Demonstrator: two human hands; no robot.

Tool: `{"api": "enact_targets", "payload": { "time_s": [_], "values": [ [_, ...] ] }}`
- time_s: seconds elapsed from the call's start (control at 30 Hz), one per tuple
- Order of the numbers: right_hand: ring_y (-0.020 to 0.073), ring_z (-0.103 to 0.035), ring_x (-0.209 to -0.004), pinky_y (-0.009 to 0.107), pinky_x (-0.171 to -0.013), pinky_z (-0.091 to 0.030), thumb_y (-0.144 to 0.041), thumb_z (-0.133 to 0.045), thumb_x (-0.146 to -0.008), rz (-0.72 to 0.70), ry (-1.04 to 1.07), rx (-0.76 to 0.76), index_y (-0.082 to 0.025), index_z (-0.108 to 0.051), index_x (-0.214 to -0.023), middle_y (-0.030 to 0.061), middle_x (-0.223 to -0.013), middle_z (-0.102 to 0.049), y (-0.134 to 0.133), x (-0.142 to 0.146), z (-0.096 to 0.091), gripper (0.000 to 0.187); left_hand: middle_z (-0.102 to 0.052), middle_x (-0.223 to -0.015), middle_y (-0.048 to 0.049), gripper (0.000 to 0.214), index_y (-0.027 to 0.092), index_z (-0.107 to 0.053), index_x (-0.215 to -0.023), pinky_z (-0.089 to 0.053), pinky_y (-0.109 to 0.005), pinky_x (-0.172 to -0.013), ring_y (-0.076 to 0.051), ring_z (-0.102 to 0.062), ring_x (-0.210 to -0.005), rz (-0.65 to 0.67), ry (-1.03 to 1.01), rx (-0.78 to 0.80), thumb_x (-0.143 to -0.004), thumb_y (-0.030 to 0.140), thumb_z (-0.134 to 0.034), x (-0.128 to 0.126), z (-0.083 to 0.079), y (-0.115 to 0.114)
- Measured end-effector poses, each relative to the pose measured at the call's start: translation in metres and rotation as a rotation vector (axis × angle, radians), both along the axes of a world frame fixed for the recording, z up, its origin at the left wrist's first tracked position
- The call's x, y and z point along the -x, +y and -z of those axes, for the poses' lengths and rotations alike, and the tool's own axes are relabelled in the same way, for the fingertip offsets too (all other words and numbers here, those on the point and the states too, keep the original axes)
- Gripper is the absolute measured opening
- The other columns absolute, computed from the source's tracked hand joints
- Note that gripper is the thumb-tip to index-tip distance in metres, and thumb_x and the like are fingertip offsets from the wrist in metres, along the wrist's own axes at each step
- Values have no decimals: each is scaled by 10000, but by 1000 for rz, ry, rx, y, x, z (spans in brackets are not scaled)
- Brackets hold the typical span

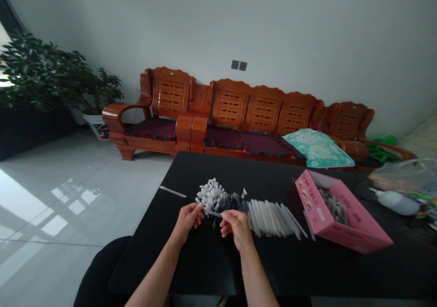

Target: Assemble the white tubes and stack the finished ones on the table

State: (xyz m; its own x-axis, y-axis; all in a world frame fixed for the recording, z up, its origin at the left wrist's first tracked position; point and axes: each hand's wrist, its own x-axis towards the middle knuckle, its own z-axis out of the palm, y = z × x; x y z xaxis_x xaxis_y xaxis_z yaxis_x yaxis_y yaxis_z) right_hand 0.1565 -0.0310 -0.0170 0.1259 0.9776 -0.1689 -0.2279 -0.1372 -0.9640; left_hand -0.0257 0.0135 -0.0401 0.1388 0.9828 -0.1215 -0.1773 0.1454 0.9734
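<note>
Between my two hands stretches a thin greyish stick (214, 213), held level over the black table. My left hand (189, 218) pinches its left end, where something small and white shows at the fingertips. My right hand (238, 227) grips the other end between thumb and forefinger. Just beyond my left fingers lies a heap of short white cap-like pieces (210, 193). Thin dark sticks (234, 201) lie beside that heap, partly hidden behind my right hand. To the right of my right hand, long whitish translucent tubes (271, 218) are laid side by side.
A pink cardboard box (316, 209) with greyish pieces inside stands on the black table (150, 257) at right. One single tube (173, 191) lies at left. Farther right are a white bottle (398, 202) and a plastic bag (406, 175). A wooden sofa (191, 132) stands behind.
</note>
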Motion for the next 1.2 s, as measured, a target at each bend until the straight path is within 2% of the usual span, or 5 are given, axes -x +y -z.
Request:
{"api": "enact_targets", "payload": {
  "time_s": [0.27,0.43,0.63,0.97,1.2],
  "values": [
    [125,-562,-349,191,-305,-447,-435,-766,-651,-9,25,33,-102,-671,-693,33,-513,-644,-3,-2,3,349,-650,-659,-24,398,129,-654,-837,-459,-180,-440,-100,-578,-509,45,-43,-14,-722,506,-713,2,1,-5],
    [130,-584,-374,195,-326,-471,-441,-798,-642,11,73,28,-96,-687,-748,39,-540,-662,-6,-3,-2,378,-566,-503,4,454,134,-588,-648,-244,-138,-291,-51,-420,-336,55,78,32,-737,573,-663,-1,2,-9],
    [163,-683,-552,252,-512,-580,-365,-843,-629,46,319,-48,-112,-699,-940,67,-697,-729,-6,3,-7,426,-551,-491,25,425,136,-596,-654,-214,-135,-296,-33,-381,-325,9,-19,87,-708,543,-704,-8,1,-14],
    [99,-502,-325,189,-282,-396,-479,-806,-635,407,168,-45,-144,-598,-631,-16,-468,-601,-2,18,-3,395,-646,-579,-20,354,133,-606,-652,-415,-184,-392,-88,-528,-433,0,-157,-6,-697,447,-762,-18,-8,-24],
    [123,-585,-442,226,-395,-485,-450,-769,-707,204,251,-115,-127,-671,-936,2,-612,-658,-9,24,-6,408,-612,-517,-2,389,147,-574,-618,-381,-177,-343,-75,-478,-365,-30,-121,21,-711,488,-737,-20,-4,-28]
  ]
}}
